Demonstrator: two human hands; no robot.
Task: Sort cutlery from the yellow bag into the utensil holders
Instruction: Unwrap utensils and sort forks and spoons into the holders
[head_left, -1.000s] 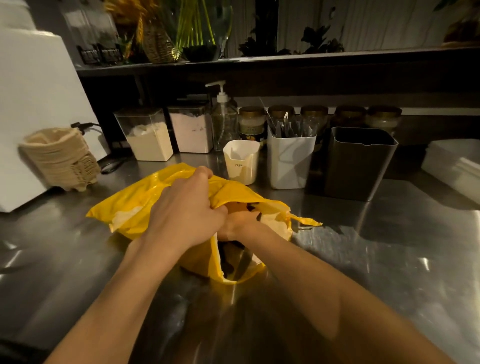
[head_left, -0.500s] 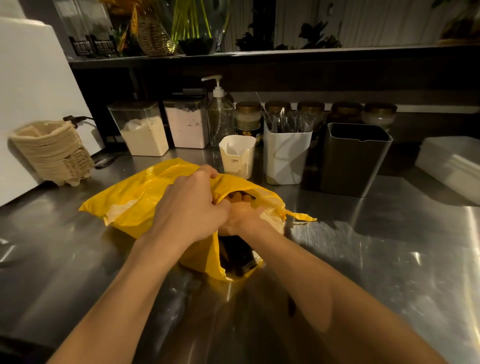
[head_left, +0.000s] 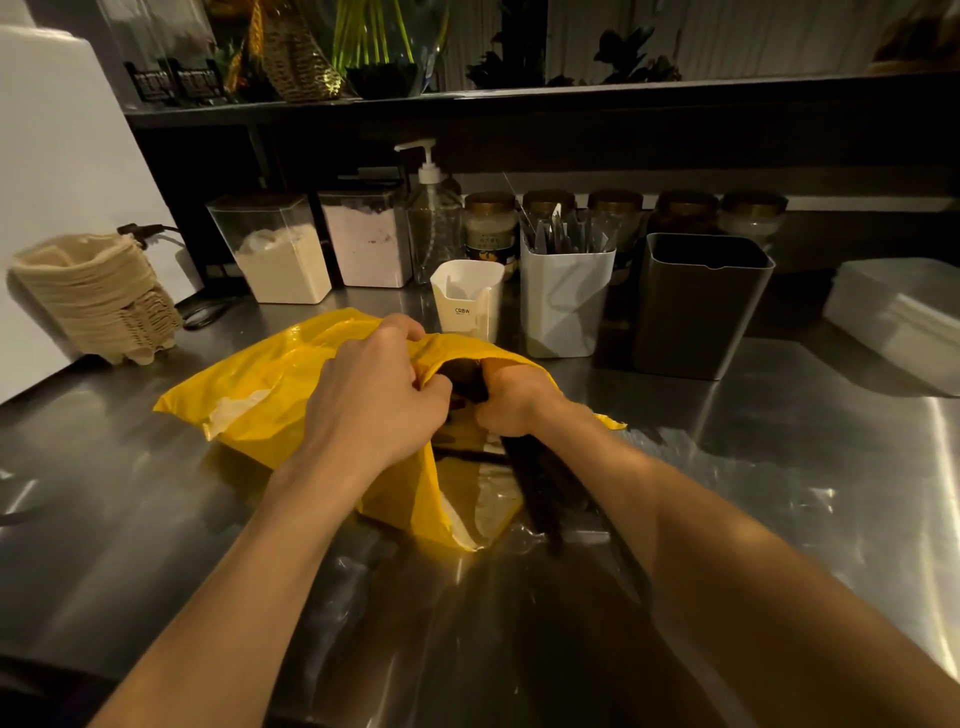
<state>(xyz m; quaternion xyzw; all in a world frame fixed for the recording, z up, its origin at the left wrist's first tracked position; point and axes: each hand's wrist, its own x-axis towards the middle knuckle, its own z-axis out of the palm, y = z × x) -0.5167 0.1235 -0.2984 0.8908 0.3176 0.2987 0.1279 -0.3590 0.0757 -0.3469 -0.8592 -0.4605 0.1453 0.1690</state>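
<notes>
Head view: you are gripping the yellow bag (head_left: 270, 395) by its top edge with your left hand (head_left: 374, 395). Your right hand (head_left: 511, 402) is clenching dark cutlery (head_left: 540, 483) at the bag's mouth, hands nearly touching. The bag is lying on the steel counter (head_left: 779, 467), just before the white utensil holder (head_left: 563, 306) and the grey utensil holder (head_left: 696, 312); bare counter is showing to its right. The cutlery's long axis is running toward you.

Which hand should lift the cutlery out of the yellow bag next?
Right. The right hand sits in the mouth of the yellow bag, fingers curled on dark cutlery; the left hand grips the bag's edge, holding it open.
</notes>
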